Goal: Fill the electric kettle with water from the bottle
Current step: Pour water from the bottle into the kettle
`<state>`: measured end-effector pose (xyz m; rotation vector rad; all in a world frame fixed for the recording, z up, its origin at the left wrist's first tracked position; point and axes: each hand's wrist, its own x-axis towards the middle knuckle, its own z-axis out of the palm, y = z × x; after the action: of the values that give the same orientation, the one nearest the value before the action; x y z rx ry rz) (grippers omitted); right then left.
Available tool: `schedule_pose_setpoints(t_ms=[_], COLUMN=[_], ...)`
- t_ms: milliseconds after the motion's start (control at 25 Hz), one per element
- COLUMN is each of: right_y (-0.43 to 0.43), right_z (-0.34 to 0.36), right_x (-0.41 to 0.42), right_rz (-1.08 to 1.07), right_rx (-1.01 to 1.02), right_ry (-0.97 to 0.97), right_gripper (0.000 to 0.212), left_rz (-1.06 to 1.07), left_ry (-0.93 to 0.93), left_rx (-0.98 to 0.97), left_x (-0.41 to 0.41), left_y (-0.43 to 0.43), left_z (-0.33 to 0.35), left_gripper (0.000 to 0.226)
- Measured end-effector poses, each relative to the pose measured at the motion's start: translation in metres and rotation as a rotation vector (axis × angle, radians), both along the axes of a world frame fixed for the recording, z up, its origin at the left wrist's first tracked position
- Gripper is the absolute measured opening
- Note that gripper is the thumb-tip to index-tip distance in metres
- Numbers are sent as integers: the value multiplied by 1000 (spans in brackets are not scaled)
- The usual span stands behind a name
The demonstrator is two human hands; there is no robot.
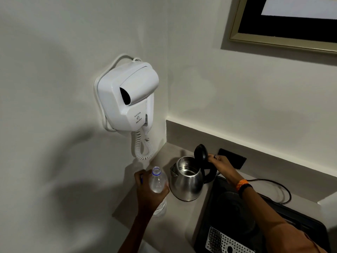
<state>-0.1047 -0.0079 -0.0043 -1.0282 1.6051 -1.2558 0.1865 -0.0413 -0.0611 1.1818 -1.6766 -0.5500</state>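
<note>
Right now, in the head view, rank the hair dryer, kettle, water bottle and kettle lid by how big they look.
1. hair dryer
2. kettle
3. water bottle, partly hidden by the left hand, so unsure against the kettle
4. kettle lid

kettle mouth open from above, lid upright at its rear | left hand with uncapped bottle fills the gap to the left wall | coiled hair dryer cord hangs above that corner | right: black tray beside kettle, bare counter in front
</note>
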Motion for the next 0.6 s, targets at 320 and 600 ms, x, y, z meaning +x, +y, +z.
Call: schedule_pose_setpoints(t_ms=[320, 600], right_y=[-3, -2], right_z=[-8, -10], right_x=[0, 0], right_rz=[-41, -53], right_rx=[24, 26], right_ry=[-4, -6], right_gripper=[32, 26], left_rz=[-189, -434], left_ry=[-268, -1005], left_rx=[-111, 19], left_x=[-16, -45], left_y=[-40, -71], left_z=[27, 85], left_gripper=[53, 68])
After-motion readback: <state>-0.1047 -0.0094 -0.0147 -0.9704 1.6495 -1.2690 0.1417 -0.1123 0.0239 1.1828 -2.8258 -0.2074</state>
